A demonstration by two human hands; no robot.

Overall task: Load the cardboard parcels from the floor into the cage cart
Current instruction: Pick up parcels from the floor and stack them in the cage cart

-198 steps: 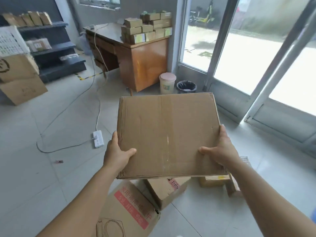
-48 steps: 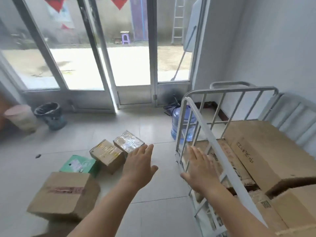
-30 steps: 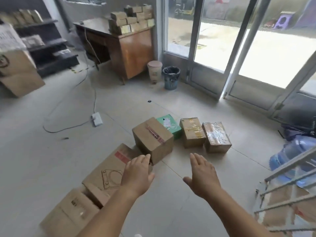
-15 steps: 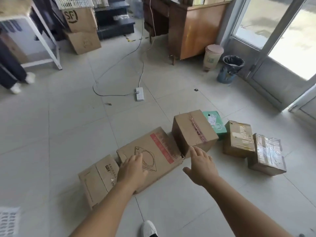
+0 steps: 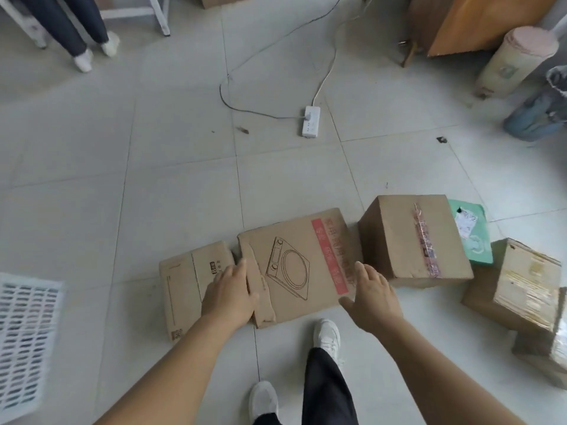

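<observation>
Grey tiled floor (image 5: 153, 167), white power strip (image 5: 310, 121), cardboard parcels (image 5: 294, 265), wooden desk (image 5: 478, 19)

A flat parcel (image 5: 302, 266) lies between a smaller parcel (image 5: 190, 283) leftward and a taller one (image 5: 411, 240) rightward.

Having left the carried box behind, the person's empty left hand (image 5: 228, 294) and right hand (image 5: 372, 297) now reach down over the flat cooktop-printed parcel (image 5: 296, 265) on the floor (image 5: 153, 179).
</observation>
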